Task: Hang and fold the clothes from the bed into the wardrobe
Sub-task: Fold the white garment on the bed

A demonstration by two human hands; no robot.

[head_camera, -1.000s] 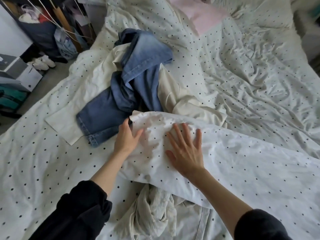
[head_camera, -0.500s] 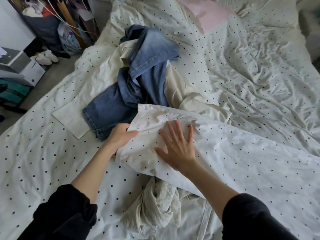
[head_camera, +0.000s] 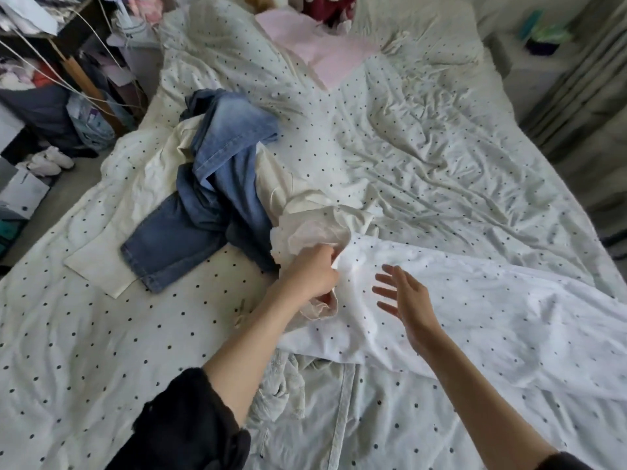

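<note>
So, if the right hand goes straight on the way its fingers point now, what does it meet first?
Probably the left hand, which grips a bunched white cloth. The right hand is open, its fingers aimed leftward across the dotted white cover. It may hover above the cover; depth is unclear.

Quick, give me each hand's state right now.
Left hand: fingers curled, gripping the white dotted duvet at its bunched edge.
Right hand: open, fingers spread, holding nothing.

A home bedroom: a rumpled bed (head_camera: 441, 157) in dotted sheets, jeans (head_camera: 217, 184) strewn, shoes (head_camera: 47, 161) on the floor.
</note>
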